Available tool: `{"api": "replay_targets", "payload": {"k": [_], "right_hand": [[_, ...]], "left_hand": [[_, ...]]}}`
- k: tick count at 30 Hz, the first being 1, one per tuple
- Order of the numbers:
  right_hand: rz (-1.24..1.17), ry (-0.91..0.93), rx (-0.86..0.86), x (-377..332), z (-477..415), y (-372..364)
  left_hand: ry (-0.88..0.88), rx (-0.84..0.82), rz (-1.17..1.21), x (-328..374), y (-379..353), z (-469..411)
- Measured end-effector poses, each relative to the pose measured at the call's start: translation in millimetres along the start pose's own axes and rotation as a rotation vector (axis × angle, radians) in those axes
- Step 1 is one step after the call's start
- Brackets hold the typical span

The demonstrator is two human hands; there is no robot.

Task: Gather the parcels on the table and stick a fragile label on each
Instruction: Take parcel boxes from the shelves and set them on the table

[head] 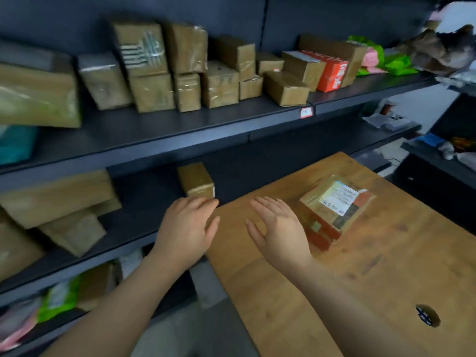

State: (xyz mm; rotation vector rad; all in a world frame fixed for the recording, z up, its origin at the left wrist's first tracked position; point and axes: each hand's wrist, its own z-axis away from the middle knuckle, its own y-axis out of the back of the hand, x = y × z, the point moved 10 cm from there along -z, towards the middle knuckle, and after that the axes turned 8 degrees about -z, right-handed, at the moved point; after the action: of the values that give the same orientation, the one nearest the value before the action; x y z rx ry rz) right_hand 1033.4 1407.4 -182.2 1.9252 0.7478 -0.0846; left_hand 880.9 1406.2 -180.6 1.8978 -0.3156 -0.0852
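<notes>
A dark shelving unit (154, 130) was seen on the left, its upper shelf lined with a row of taped cardboard boxes (180, 73). On the shelf below, a small brown parcel (197, 180) was set alone, one short end turned toward the shelf's front edge. The left hand (186, 228) was held flat just before that end, with the fingers straight and close together and the thumb spread aside. Nothing was gripped by it, and whether the fingertips touched the parcel could not be told. To its right, the right hand (278, 233) was held palm down over the wooden table (386, 266), its fingers straight and slightly apart, with nothing held. Just beside it, a taped parcel (334, 210) bearing a white printed label was laid flat on the table, toward the far end. A round hole (427, 315) was seen in the tabletop at the near right.
</notes>
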Motion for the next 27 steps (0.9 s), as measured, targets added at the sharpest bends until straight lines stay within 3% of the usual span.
{"api": "replay_targets", "payload": {"k": [5, 14, 27], "right_hand": [[-0.139, 0.242, 0.026, -99.3, -11.9, -16.0], [-0.384, 0.544, -0.138, -305.7, 1.8, -74.2], [-0.712, 0.884, -0.360, -649.4, 128.4, -124.1]], "left_hand": [[0.210, 0.086, -0.136, -67.6, 58.2, 69.3], [0.609, 0.186, -0.278, -187.4, 158.8, 240.1], [1.083, 0.245, -0.514, -300.9, 316.5, 554.9]]}}
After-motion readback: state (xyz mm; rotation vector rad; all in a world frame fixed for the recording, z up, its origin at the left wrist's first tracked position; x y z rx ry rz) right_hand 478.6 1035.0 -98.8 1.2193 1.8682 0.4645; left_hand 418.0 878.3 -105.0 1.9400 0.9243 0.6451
